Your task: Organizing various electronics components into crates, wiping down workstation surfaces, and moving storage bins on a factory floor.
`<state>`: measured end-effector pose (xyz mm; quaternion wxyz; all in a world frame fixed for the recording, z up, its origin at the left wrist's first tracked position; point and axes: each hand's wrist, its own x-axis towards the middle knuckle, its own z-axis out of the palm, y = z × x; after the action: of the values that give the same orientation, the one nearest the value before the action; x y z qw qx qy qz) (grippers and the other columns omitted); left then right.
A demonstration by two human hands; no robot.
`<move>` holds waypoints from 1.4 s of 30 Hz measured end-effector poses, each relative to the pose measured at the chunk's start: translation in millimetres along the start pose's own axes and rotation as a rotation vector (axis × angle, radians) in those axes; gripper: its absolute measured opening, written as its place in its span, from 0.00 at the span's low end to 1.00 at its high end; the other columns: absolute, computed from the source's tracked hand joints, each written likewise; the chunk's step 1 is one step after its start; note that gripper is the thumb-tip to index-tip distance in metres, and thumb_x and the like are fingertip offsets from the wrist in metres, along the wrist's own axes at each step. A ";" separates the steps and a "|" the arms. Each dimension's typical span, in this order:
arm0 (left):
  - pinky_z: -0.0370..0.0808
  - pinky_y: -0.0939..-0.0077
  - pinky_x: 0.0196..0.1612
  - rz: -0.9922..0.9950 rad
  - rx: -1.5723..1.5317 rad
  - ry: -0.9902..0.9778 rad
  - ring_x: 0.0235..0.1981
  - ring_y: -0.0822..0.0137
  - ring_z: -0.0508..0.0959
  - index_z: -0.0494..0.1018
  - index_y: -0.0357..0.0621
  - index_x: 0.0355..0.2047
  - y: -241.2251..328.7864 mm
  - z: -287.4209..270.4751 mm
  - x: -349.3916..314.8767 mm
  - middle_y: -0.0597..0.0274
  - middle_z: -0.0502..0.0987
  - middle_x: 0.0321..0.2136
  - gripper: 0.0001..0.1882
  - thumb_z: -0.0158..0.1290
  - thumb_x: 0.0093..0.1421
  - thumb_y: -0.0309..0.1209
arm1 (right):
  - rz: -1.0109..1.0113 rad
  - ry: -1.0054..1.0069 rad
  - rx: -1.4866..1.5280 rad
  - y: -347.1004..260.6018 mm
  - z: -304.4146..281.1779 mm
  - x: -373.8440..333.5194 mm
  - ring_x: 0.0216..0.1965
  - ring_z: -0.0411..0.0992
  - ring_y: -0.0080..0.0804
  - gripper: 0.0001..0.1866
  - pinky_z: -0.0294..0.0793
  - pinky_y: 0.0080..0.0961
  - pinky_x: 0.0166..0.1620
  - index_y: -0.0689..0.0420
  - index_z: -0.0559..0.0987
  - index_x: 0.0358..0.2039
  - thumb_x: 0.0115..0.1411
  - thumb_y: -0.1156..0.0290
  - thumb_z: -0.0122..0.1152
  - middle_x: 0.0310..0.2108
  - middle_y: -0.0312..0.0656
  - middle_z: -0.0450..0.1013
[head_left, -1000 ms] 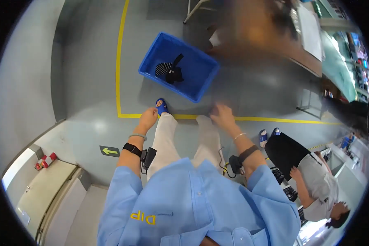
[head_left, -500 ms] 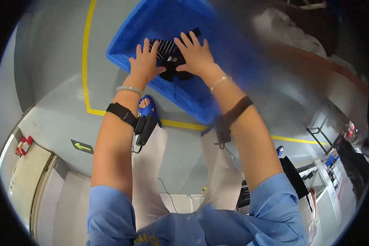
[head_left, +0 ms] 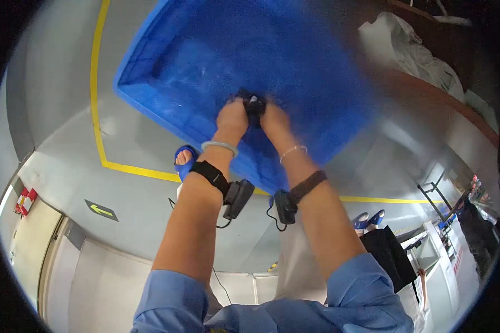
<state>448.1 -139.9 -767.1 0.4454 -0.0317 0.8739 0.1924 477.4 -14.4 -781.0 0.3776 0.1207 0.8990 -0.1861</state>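
Side by side inside a large blue plastic tub (head_left: pixel 150 109), my two hands are closed around one small bunch of black cloth (head_left: pixel 254 108). My left hand (head_left: pixel 232 117) grips it from the left, its fingers curled in and partly hidden. From the other side my right hand (head_left: pixel 275 119) has hold of it, also with fingers bent and slightly blurred. A small pale patch shows on the dark bundle between them. Both wrists carry a bracelet, and each forearm has a black strap with a box-shaped device.
Grey floor with a yellow line (head_left: pixel 97 100) surrounds the tub. My foot in a blue sandal (head_left: pixel 184 160) stands beside its near edge. White sacking (head_left: pixel 408 53) lies at the far right. Lower right are blue shoes (head_left: pixel 374 218) and a black bag (head_left: pixel 388 258).
My hands, spread flat over black cloth with a striped part before, have drawn together and closed on it, bunching it up. More of the tub's inside shows around them.
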 end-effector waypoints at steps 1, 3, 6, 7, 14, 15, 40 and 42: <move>0.70 0.56 0.49 -0.065 -0.176 0.038 0.47 0.39 0.70 0.66 0.38 0.44 11.0 11.9 0.9 0.37 0.68 0.44 0.19 0.51 0.50 0.26 | -0.046 0.038 0.343 15.1 4.4 3.3 0.46 0.71 0.40 0.26 0.70 0.37 0.47 0.56 0.67 0.51 0.52 0.64 0.59 0.45 0.47 0.71; 0.68 0.57 0.51 0.029 -0.270 0.041 0.49 0.40 0.67 0.65 0.37 0.45 34.4 24.1 -6.2 0.34 0.66 0.46 0.20 0.51 0.50 0.26 | -0.128 0.112 1.025 42.7 6.5 -1.7 0.44 0.71 0.37 0.27 0.71 0.36 0.46 0.58 0.67 0.51 0.52 0.63 0.60 0.44 0.47 0.71; 0.65 0.60 0.54 0.125 -0.376 0.110 0.54 0.40 0.63 0.64 0.34 0.47 14.0 21.9 -27.6 0.28 0.61 0.50 0.22 0.49 0.50 0.25 | 0.075 -0.087 1.501 -11.2 -21.5 -34.5 0.38 0.71 0.31 0.23 0.70 0.31 0.44 0.58 0.69 0.47 0.52 0.64 0.61 0.37 0.39 0.72; 0.64 0.60 0.55 0.259 -0.432 0.144 0.54 0.41 0.63 0.63 0.33 0.48 17.6 27.9 -34.2 0.31 0.63 0.49 0.22 0.47 0.51 0.23 | 0.186 -0.161 1.708 -15.3 -34.1 -39.7 0.35 0.71 0.29 0.21 0.70 0.28 0.44 0.58 0.71 0.45 0.52 0.64 0.62 0.34 0.35 0.73; 0.61 0.60 0.57 0.547 -0.511 0.086 0.56 0.47 0.62 0.58 0.35 0.55 19.0 46.7 -53.5 0.42 0.64 0.51 0.27 0.45 0.53 0.24 | 0.178 -0.062 1.150 25.2 -13.6 1.5 0.40 0.72 0.36 0.23 0.71 0.31 0.44 0.61 0.72 0.44 0.47 0.66 0.66 0.39 0.44 0.74; 0.60 0.60 0.57 0.361 -0.730 -0.033 0.57 0.48 0.61 0.58 0.36 0.56 21.3 45.1 -53.5 0.44 0.63 0.53 0.27 0.46 0.55 0.27 | 0.166 -0.070 1.036 35.6 -3.7 8.1 0.40 0.72 0.36 0.22 0.71 0.30 0.44 0.61 0.73 0.43 0.47 0.67 0.66 0.38 0.44 0.74; 0.74 0.63 0.41 0.085 -2.043 -0.390 0.40 0.62 0.75 0.70 0.47 0.37 111.6 -106.4 -204.4 0.62 0.74 0.37 0.19 0.37 0.64 0.46 | -0.369 0.748 0.736 -69.0 -207.2 -215.6 0.53 0.63 0.50 0.17 0.62 0.36 0.55 0.56 0.76 0.42 0.53 0.63 0.61 0.50 0.54 0.65; 0.74 0.62 0.41 0.236 -2.008 -0.441 0.40 0.62 0.75 0.70 0.48 0.37 142.2 -114.8 -211.0 0.62 0.74 0.37 0.19 0.36 0.63 0.47 | -0.401 0.587 0.807 -66.4 -234.1 -232.8 0.48 0.67 0.47 0.15 0.66 0.33 0.51 0.56 0.77 0.40 0.54 0.63 0.59 0.49 0.49 0.68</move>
<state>454.8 -74.9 -495.8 0.3423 -0.2669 0.2074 0.8767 464.9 7.6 -445.2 -0.0091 0.1291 0.8293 -0.5437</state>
